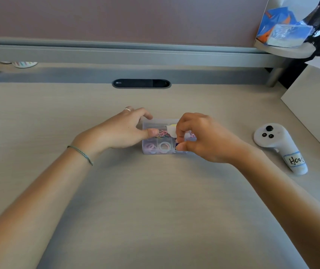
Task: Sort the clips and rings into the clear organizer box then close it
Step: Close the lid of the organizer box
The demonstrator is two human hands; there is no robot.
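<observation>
While the left hand (124, 131) steadies the organizer box (156, 140), right-hand fingers (181, 146) pinch a small dark clip, seemingly next dropped into a compartment.

Organizer box (151, 150) right end (behind right hand (205, 138)) hidden.

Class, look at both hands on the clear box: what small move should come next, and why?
Probably press the front edge down to latch it. The left hand steadies the box with its thumb on top, the right hand pinches at the front edge, and the clips and rings already lie inside.
</observation>
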